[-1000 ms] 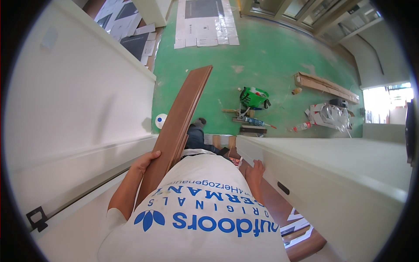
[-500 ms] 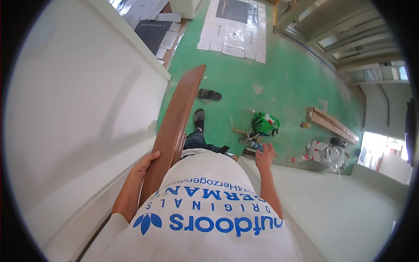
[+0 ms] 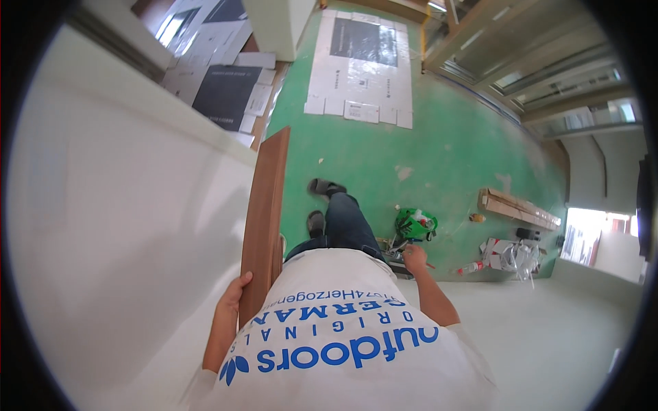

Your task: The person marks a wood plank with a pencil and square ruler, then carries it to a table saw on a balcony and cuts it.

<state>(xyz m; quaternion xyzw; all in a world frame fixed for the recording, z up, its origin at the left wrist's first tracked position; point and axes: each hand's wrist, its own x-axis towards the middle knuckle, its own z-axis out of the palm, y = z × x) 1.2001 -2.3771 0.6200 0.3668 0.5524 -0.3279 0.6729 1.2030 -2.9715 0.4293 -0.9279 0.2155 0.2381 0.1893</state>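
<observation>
A long reddish-brown wooden board (image 3: 264, 205) stands along my left side, its far end pointing ahead. My left hand (image 3: 235, 289) is closed on its outer edge; the near end is hidden by my arm and shirt. On my right, my right hand (image 3: 414, 258) hangs in the air, apart from the board. Its fingers are foreshortened, so I cannot tell whether they are closed. Below and beside it in the picture are a green bag (image 3: 415, 225) with things in it and several tools, partly covered by the hand. My feet (image 3: 326, 187) are in dark slippers.
A pale wall (image 3: 137, 226) runs close along the left. Flattened cardboard (image 3: 358, 75) covers part of the green floor (image 3: 452, 157) ahead. To the right lie a long carton (image 3: 519, 209), a plastic bottle (image 3: 470, 267) and clear plastic wrapping (image 3: 519, 260).
The board's far end has swung left, with my left hand still on it. My right leg now reaches the farther slipper. My right hand's spread fingers have drawn in from view.
</observation>
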